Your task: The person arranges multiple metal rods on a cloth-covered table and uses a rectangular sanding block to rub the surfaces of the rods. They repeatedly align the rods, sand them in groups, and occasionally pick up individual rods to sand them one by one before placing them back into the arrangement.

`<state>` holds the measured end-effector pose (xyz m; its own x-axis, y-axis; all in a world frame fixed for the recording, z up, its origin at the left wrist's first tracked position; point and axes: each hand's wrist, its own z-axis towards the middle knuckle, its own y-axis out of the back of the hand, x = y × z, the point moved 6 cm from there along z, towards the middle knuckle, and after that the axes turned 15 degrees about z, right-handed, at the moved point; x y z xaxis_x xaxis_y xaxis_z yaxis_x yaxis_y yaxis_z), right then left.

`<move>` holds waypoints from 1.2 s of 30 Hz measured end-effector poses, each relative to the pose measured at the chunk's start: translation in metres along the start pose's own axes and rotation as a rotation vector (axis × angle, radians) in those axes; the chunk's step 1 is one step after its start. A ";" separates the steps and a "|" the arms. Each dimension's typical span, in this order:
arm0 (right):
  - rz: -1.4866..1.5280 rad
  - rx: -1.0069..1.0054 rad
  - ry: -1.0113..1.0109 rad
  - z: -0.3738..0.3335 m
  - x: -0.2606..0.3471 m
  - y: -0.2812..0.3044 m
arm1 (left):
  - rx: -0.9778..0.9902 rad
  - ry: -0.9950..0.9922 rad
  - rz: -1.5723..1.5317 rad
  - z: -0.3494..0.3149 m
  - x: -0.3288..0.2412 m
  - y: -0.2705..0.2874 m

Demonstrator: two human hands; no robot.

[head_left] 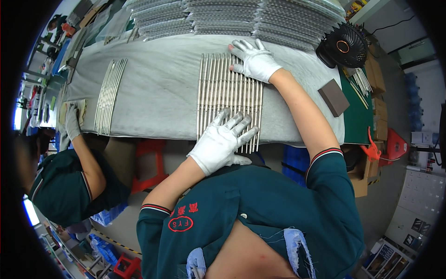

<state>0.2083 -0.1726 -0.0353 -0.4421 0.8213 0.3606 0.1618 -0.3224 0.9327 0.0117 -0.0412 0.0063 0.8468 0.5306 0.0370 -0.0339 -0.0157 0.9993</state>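
A row of slim shiny metal rods (216, 88) lies side by side on the grey cloth of the table (158, 93), the near ends reaching past its front edge. My left hand (220, 142), in a white glove with greyed fingertips, lies spread over the near part of the rods. At the far right corner of the row rests my right hand (256, 60), also gloved, its fingers apart and bare at some tips. Neither hand is closed round a rod.
Stacks of grey ridged trays (223, 21) stand along the back. A black fan (343, 45) and a dark brown block (333, 97) are at the right. Another bundle of rods (110, 95) lies at the left, near a co-worker's gloved hand (72, 122). A red stool (151, 162) stands below.
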 end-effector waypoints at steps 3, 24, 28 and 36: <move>-0.050 -0.030 0.039 -0.008 -0.003 0.005 | 0.019 -0.055 -0.020 0.006 -0.003 -0.001; -0.066 0.011 0.083 -0.003 0.005 0.003 | 0.027 -0.066 0.030 -0.001 -0.004 -0.003; -0.051 -0.016 0.070 -0.004 0.002 0.003 | 0.029 -0.076 0.008 -0.001 -0.005 -0.007; -0.099 -0.016 0.032 -0.040 -0.035 0.021 | -0.009 -0.268 -0.075 0.032 -0.033 -0.010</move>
<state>0.1921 -0.2271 -0.0285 -0.4836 0.8339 0.2658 0.1020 -0.2479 0.9634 0.0006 -0.0853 -0.0045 0.9572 0.2871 -0.0362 0.0308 0.0233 0.9993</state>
